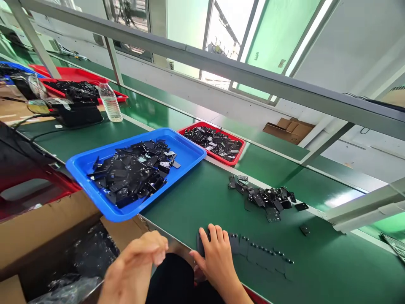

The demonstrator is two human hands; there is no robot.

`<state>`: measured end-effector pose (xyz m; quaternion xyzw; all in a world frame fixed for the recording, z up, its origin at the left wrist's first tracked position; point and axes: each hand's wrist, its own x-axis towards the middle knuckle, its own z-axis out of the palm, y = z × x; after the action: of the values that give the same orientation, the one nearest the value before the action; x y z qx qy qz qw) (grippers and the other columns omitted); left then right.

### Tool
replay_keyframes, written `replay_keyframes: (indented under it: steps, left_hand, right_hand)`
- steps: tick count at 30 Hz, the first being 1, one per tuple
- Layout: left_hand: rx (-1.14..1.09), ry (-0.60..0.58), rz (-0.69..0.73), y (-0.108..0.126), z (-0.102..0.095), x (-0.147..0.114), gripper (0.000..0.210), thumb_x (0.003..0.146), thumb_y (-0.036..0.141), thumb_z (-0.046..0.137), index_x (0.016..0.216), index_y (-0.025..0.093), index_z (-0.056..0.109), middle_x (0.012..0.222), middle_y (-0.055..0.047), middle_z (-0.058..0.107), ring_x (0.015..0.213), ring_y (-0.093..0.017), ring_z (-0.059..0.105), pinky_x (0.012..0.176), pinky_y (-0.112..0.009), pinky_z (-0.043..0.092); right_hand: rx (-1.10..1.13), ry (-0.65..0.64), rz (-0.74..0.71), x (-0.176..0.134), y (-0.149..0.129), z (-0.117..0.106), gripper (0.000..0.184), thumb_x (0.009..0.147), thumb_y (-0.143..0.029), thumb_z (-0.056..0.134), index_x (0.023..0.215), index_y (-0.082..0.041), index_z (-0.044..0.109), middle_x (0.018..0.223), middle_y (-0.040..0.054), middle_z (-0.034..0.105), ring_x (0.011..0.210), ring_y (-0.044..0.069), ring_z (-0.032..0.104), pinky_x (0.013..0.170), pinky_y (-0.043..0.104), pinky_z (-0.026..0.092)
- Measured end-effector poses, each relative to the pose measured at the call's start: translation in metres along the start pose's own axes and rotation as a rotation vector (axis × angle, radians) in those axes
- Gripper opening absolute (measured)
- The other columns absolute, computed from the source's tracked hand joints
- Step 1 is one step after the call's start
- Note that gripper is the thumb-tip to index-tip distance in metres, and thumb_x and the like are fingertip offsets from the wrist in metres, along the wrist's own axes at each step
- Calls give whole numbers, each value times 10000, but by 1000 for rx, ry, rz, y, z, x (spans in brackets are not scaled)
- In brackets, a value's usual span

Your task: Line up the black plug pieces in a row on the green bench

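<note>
Head view: right hand [217,249] open, palm down, fingers resting on one end of a row of thin black rectangular plates [257,254] on the smooth green benchtop [190,200]. Left hand [147,250] loosely curled near the front edge; contents, if any, unclear. Risk: uneven finger pressure could skew the row. No legible labels.

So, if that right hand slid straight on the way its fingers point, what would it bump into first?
Probably the blue tray, at its right end in the picture, after crossing green tabletop beyond the right hand. The tilted view leaves the exact line uncertain.
</note>
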<state>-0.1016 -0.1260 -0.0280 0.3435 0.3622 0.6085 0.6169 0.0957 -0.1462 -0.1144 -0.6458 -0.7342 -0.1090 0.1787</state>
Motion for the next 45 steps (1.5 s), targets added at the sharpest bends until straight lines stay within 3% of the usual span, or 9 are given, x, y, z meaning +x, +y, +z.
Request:
replay_keyframes:
  steps: [7, 11, 15, 19, 23, 28, 31, 36, 45]
  left_hand:
    - [155, 0, -242, -49, 2, 34, 419, 746, 549, 638, 857, 152, 709, 930, -93, 669, 970, -255, 580, 906, -354, 465]
    - [20, -127, -305, -55, 24, 33, 354, 843, 477, 560, 995, 181, 680, 1077, -81, 659, 1087, -246, 571, 989, -363, 432]
    - [-245, -276, -681, -64, 70, 35, 334, 889, 434, 489, 947, 155, 664, 1057, -99, 669, 1068, -244, 598, 962, -351, 439]
    - [-416, -366, -979, -77, 111, 48, 379, 877, 478, 495, 771, 140, 628, 818, -89, 672, 918, -255, 645, 871, -341, 473]
    - [-434, -440, -1050, -79, 145, 74, 451, 921, 491, 402, 745, 133, 613, 713, -87, 642, 737, -219, 645, 759, -327, 491]
    - [-453, -605, -1070, -68, 182, 115, 494, 939, 507, 354, 869, 101, 627, 841, -128, 665, 815, -243, 647, 805, -382, 492]
    - [-464, -693, -1048, -68, 195, 133, 511, 941, 510, 348, 936, 80, 625, 835, -134, 656, 813, -240, 641, 785, -366, 488]
    - [-434, -714, -1086, -87, 193, 143, 594, 927, 583, 327, 1023, 81, 629, 871, -152, 660, 829, -251, 643, 716, -333, 476]
    - [-501, -726, -1130, -98, 186, 147, 738, 937, 604, 243, 1275, 12, 526, 1038, -183, 672, 1003, -292, 620, 987, -435, 394]
  right_hand:
    - [-20, 246, -206, -7, 7, 14, 733, 785, -799, 432, 1053, -143, 622, 917, 146, 632, 816, 311, 577, 675, 441, 492]
    - [84, 277, -207, 6, 14, -16, 740, 883, -750, 215, 965, -135, 619, 817, 105, 601, 715, 241, 548, 632, 378, 457]
    - [167, 272, -218, 29, 21, -52, 792, 884, -754, 127, 936, -139, 623, 843, 105, 595, 729, 221, 527, 639, 356, 421]
    - [71, 221, -220, 49, 40, -71, 769, 877, -766, 258, 1098, -125, 622, 903, 117, 617, 786, 246, 531, 699, 390, 420]
    - [73, 175, -175, 60, 83, -101, 694, 856, -645, 545, 1323, -135, 480, 1188, 148, 590, 1053, 291, 531, 962, 496, 391]
    - [175, -88, -214, 72, 137, -141, 777, 785, -298, 759, 1426, -234, 324, 1393, 78, 480, 1313, 260, 384, 1085, 479, 373]
    - [272, -14, -198, 80, 156, -132, 658, 829, -196, 693, 1392, -264, 358, 1348, 67, 514, 1264, 241, 443, 1065, 483, 404]
    - [353, 145, -124, 85, 169, -91, 572, 861, -310, 675, 1357, -226, 402, 1228, 111, 556, 1146, 278, 504, 966, 516, 464]
    - [386, 67, -230, 82, 167, -83, 527, 905, -344, 625, 1361, -232, 386, 1294, 83, 545, 1179, 247, 488, 1041, 480, 384]
